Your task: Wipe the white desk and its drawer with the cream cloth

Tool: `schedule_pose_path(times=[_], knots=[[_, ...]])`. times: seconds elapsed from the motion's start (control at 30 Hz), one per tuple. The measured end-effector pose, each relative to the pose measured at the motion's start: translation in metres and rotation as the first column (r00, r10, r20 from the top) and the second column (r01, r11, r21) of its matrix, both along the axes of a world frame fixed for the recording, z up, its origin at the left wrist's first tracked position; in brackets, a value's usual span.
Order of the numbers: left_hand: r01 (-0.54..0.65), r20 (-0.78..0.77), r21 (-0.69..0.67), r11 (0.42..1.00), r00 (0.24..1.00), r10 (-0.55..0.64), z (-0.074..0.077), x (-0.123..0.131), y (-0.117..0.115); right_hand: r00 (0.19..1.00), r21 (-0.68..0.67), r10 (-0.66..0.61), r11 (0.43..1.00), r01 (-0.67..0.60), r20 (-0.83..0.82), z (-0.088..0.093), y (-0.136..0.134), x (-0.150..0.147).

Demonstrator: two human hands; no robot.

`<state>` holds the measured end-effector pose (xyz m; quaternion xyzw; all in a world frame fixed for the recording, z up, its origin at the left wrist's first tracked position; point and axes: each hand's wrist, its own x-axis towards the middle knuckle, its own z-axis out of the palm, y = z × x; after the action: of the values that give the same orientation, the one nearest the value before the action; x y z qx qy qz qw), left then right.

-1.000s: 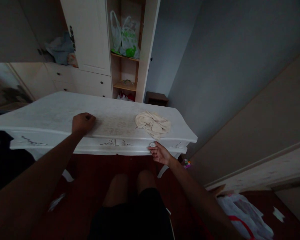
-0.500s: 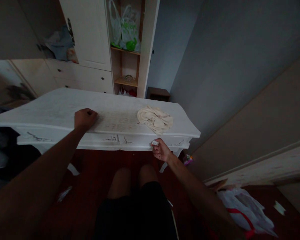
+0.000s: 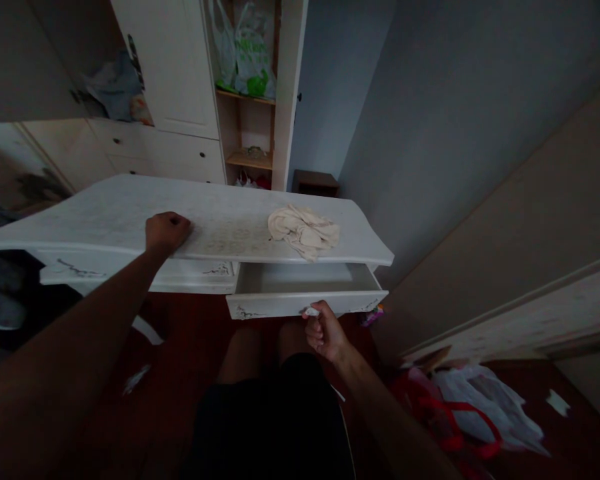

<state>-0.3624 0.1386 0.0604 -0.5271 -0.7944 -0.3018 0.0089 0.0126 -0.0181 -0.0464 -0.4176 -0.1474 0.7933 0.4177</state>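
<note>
My right hand has its fingers closed round a pale knob on the front of a white drawer. The drawer stands pulled out from the right half of a white table, and its visible inside looks bare. My left hand rests as a closed fist on the tabletop, left of the middle, with nothing seen in it. To the right of that fist, a crumpled cream cloth lies on the tabletop above the drawer. Dark smudges mark the surface between fist and cloth.
Behind the table stands a white cabinet with plastic bags on an open shelf. A small brown box-like piece sits by the grey wall. White and red bags lie on the dark red floor at right. My knees are below the drawer.
The right drawer has slid out toward me, with my right hand on its knob moving nearer my body. My left fist stays on the tabletop; the view has shifted slightly.
</note>
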Motion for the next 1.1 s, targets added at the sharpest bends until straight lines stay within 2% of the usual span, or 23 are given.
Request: schedule_pose_path(times=[0.2, 0.37, 0.63, 0.83, 1.1], knots=[[-0.019, 0.014, 0.024, 1.0, 1.0, 0.018, -0.001, 0.001, 0.0, 0.995, 0.037, -0.095, 0.995, 0.094, 0.028, -0.003, -0.046, -0.008], [0.005, -0.015, 0.001, 1.0, 1.0, -0.005, 0.0, 0.001, -0.001, 0.981, 0.016, -0.154, 0.988, 0.153, 0.117, -0.011, -0.084, -0.018], [-0.002, -0.03, -0.007, 1.0, 1.0, 0.002, 0.001, 0.002, -0.003, 0.961, 0.029, -0.186, 0.982, 0.184, 0.205, -0.044, -0.137, -0.024], [0.003, -0.016, 0.007, 1.0, 1.0, -0.002, 0.002, 0.005, -0.005, 0.935, 0.119, -0.224, 0.973, 0.198, 0.276, -0.069, -0.148, -0.033], [0.035, -0.017, -0.01, 0.999, 0.999, -0.035, 0.0, 0.003, -0.005, 0.887, 0.258, -0.271, 0.949, 0.181, 0.375, -0.076, -0.147, -0.029]])
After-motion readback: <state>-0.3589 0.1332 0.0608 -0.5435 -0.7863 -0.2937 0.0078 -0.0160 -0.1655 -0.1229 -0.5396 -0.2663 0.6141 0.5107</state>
